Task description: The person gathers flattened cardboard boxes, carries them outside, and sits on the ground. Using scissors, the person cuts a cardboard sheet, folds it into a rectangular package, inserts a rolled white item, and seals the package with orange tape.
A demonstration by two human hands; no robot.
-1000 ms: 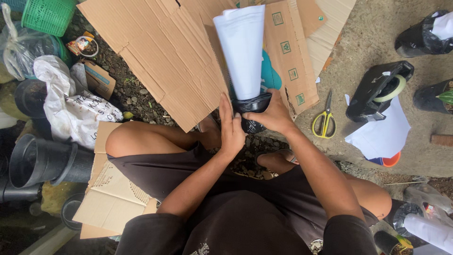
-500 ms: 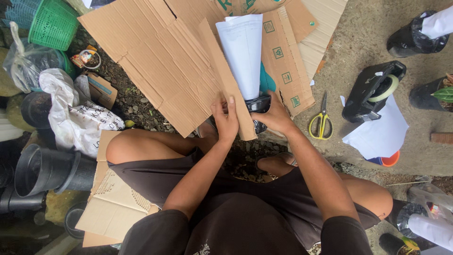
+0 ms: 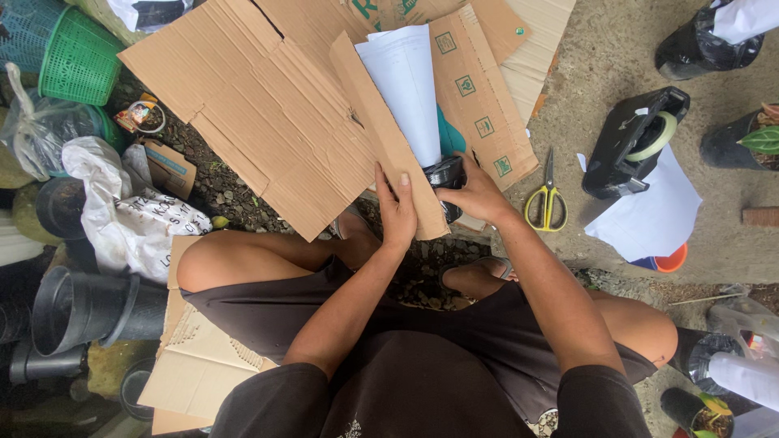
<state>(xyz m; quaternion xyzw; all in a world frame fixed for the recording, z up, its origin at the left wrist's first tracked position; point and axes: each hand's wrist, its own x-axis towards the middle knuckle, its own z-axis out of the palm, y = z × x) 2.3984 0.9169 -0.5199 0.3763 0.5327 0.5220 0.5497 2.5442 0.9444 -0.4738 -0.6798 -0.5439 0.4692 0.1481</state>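
Seated on the ground, knees apart, work held just beyond them at 12 o'clock. Left hand [image 3: 396,209] laid flat, fingers straight and together, pressing the long edge of a cardboard flap [image 3: 385,134]; judged to be steadying that flap upright against the item being packed. Right hand [image 3: 477,195] curled around a small black pot [image 3: 445,174], fingers closed on its side, apparently to keep it from rolling. White paper wrap [image 3: 403,89] rising from the pot toward 12 o'clock, lying along the flap, probably shielding a plant inside; contents not visible. Large cardboard sheet [image 3: 251,105] spread on the ground at 11 o'clock, serving as work surface and wrapping stock. Yellow-handled scissors [image 3: 545,204] at 2 o'clock just beside right wrist, within easy reach. Black tape dispenser [image 3: 637,142] further out at 2 o'clock, sitting on a loose white sheet [image 3: 657,219]. Green basket [image 3: 77,61] at 10 o'clock, well apart. Empty black pots [image 3: 77,304] stacked at 8 o'clock.
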